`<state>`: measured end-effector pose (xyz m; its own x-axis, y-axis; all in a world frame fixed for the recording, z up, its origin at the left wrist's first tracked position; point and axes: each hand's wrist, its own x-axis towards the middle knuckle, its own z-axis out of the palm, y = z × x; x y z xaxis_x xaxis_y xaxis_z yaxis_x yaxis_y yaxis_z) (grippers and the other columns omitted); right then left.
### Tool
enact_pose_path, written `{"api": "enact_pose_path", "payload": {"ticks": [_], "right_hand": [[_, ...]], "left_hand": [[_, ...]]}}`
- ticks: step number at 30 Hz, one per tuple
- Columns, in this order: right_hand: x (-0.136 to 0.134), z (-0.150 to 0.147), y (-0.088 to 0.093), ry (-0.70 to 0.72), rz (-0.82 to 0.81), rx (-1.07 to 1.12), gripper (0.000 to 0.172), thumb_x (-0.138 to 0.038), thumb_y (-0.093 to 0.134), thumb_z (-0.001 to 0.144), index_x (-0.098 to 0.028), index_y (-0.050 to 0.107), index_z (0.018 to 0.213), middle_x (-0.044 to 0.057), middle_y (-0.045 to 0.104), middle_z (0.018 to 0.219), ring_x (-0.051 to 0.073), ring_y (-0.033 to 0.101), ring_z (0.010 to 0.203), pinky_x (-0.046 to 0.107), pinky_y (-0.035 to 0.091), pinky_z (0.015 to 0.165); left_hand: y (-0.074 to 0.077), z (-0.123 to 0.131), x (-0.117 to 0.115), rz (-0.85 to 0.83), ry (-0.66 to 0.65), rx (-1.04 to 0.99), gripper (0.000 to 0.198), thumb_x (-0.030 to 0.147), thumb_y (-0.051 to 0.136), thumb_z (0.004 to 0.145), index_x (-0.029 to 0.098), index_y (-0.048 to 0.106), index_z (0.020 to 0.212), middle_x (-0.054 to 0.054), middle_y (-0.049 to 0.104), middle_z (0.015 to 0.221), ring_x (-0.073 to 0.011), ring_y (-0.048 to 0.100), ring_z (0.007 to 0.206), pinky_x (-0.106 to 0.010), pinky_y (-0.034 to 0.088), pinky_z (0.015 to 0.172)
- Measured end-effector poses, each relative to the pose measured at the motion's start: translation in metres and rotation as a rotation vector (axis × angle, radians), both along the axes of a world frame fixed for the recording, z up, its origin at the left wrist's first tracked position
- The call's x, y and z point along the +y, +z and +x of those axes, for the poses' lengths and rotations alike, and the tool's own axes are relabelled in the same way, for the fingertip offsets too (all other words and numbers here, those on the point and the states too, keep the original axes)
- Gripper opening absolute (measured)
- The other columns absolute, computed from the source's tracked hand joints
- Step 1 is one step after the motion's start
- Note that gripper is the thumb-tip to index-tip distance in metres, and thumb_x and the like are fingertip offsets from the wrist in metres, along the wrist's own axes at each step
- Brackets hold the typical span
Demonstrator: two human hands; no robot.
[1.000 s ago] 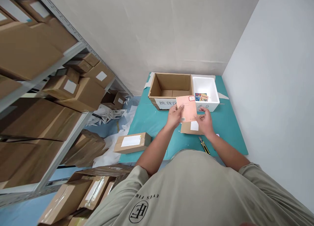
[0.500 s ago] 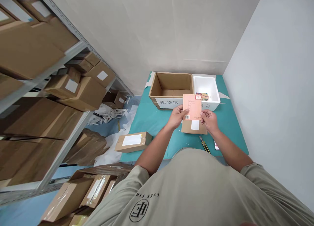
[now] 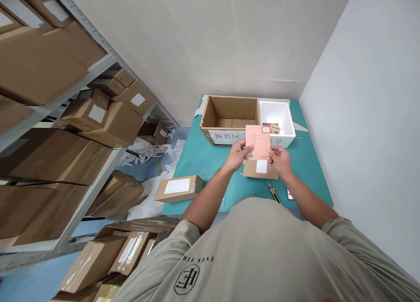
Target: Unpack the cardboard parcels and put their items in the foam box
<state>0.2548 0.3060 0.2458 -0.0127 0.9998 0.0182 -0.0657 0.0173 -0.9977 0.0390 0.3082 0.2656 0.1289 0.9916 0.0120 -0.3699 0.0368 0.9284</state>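
A thin pink book with a barcode at its lower left is held up over the table. My left hand is closed on its left edge, thumb across the front. On the lower right edge, my right hand pinches it between thumb and fingers. Below the book lies a small cardboard box with a white label, partly covered by the book and my right hand. A yellow and black utility knife rests near the table's front edge. Right of it, a phone-like object is partly hidden by my right forearm.
Behind the book stand an open cardboard box and a white foam box with colourful items inside. A labelled carton sits at the left on the green table. Shelves full of cartons line the left; a wall bounds the right.
Both hands keep the same hold on the pink book. The whole view has shifted very slightly; nothing was taken or let go.
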Motion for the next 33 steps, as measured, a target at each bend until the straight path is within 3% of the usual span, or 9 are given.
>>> {"api": "enact_pose_path", "payload": {"ticks": [4,7,11,14,18,23,26,28,33], "right_hand": [[-0.001,0.001,-0.008,-0.025,0.058,0.011,0.058,-0.065,0.090,0.087,-0.029,0.064,0.125,-0.008,0.069,0.078,0.013,0.060,0.053,0.027,0.057,0.049],[-0.001,0.008,-0.013,-0.005,0.161,-0.048,0.048,-0.059,0.081,0.098,-0.030,0.067,0.134,-0.001,0.076,0.095,0.015,0.067,0.062,0.032,0.064,0.057],[0.004,0.025,-0.015,0.020,0.489,-0.329,0.041,-0.043,0.072,0.105,-0.033,0.073,0.145,0.014,0.071,0.150,0.027,0.080,0.106,0.047,0.075,0.084],[0.011,0.035,-0.017,0.098,0.660,-0.573,0.051,-0.036,0.075,0.104,-0.036,0.072,0.155,0.015,0.063,0.165,0.034,0.076,0.126,0.057,0.074,0.099],[0.015,0.036,-0.019,0.107,0.704,-0.694,0.048,-0.040,0.083,0.101,-0.037,0.079,0.149,0.015,0.070,0.157,0.038,0.074,0.134,0.060,0.071,0.107],[0.008,0.025,-0.008,0.047,0.591,-0.504,0.031,-0.055,0.084,0.100,-0.034,0.089,0.121,0.014,0.083,0.126,0.038,0.080,0.122,0.061,0.070,0.107],[0.010,0.017,0.001,-0.070,0.367,-0.270,0.042,-0.069,0.081,0.099,-0.028,0.084,0.103,0.009,0.082,0.092,0.030,0.081,0.087,0.052,0.073,0.085],[0.017,0.013,0.005,-0.107,0.182,-0.089,0.051,-0.076,0.084,0.094,-0.026,0.076,0.096,0.003,0.074,0.073,0.023,0.072,0.065,0.040,0.069,0.065],[0.028,0.008,0.006,-0.010,-0.064,0.188,0.062,-0.068,0.103,0.073,-0.025,0.068,0.099,-0.003,0.073,0.072,0.014,0.064,0.053,0.026,0.057,0.048]], "left_hand": [[0.000,0.001,0.000,0.004,0.018,0.015,0.062,0.059,0.108,0.072,0.018,0.088,0.115,-0.013,0.090,0.115,-0.0401,0.085,0.117,-0.046,0.072,0.088],[0.000,0.001,-0.001,-0.016,0.015,-0.005,0.064,0.061,0.107,0.071,0.018,0.088,0.114,-0.014,0.090,0.115,-0.0405,0.085,0.116,-0.047,0.072,0.090],[0.001,0.001,-0.003,-0.041,0.010,-0.052,0.067,0.066,0.105,0.072,0.018,0.088,0.115,-0.015,0.090,0.116,-0.0407,0.085,0.117,-0.049,0.071,0.094],[0.003,0.002,-0.004,-0.046,-0.001,-0.066,0.068,0.067,0.105,0.072,0.018,0.088,0.117,-0.016,0.090,0.116,-0.0409,0.085,0.118,-0.050,0.071,0.096],[0.004,0.006,-0.007,-0.051,-0.028,-0.080,0.070,0.068,0.106,0.071,0.018,0.088,0.116,-0.015,0.090,0.115,-0.0403,0.086,0.115,-0.050,0.071,0.096],[-0.002,0.007,-0.007,-0.103,-0.056,-0.045,0.075,0.077,0.101,0.074,0.017,0.084,0.116,-0.014,0.088,0.105,-0.0351,0.086,0.102,-0.047,0.070,0.089],[-0.008,0.002,-0.005,-0.128,0.119,0.044,0.073,0.083,0.089,0.086,0.021,0.078,0.123,-0.012,0.086,0.109,-0.0268,0.083,0.096,-0.040,0.068,0.085],[-0.012,-0.001,-0.004,-0.096,0.242,0.121,0.071,0.078,0.093,0.084,0.024,0.075,0.127,-0.011,0.085,0.117,-0.0232,0.082,0.099,-0.035,0.065,0.084],[-0.018,-0.002,-0.007,-0.099,0.067,0.126,0.077,0.070,0.108,0.066,0.022,0.068,0.111,-0.005,0.083,0.092,-0.0219,0.079,0.080,-0.034,0.062,0.076]]}}
